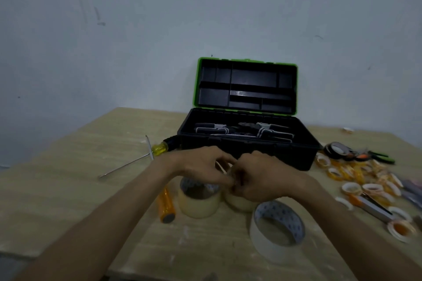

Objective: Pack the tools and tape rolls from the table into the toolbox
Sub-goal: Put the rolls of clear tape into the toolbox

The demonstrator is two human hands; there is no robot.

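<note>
Left hand [203,166] and right hand [258,178] are held together, fingers curled, over the clear tape rolls [199,203]; what's gripped can't be told, blurred. Toolbox [246,141] is set open just behind, pliers [228,131] laid inside. More small tape rolls [356,173] are scattered to its right.

On the left we find the widest free stretch of table [68,201], crossed only by a thin metal rod [124,165] and a yellow-handled screwdriver [161,148]. Ahead, the open toolbox [285,157] blocks the way, its lid [196,84] standing upright. Large tape rolls [198,205] and an orange-handled tool [166,205] crowd the middle. Small rolls [349,173] litter the right.
</note>
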